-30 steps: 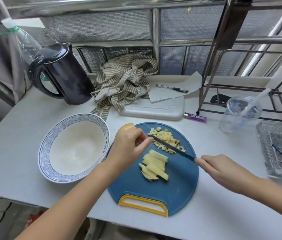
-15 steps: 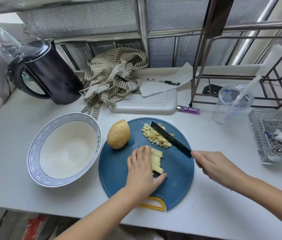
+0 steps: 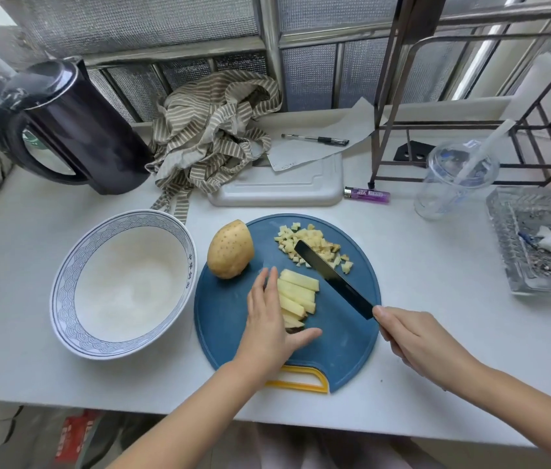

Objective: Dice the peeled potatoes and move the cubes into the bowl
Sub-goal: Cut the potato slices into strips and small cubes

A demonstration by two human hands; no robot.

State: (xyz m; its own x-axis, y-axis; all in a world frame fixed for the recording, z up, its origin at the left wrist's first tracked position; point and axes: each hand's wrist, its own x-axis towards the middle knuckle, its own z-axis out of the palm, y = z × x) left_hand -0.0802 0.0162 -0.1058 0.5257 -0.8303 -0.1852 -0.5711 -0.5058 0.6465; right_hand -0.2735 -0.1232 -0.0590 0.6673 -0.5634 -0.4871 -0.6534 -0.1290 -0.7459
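Slid leftward, the left hand (image 3: pixel 267 319) lies open against the left ends of the potato sticks (image 3: pixel 297 294) on the cutting board (image 3: pixel 345 350); their long axis points right, toward the knife (image 3: pixel 331 279) the right hand (image 3: pixel 416 340) grips.

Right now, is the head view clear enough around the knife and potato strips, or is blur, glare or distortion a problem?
Head view: knife and potato strips read sharp under soft, even light; the wide lens bows the table edge and metal rack; glare only on the window bars, upper right.
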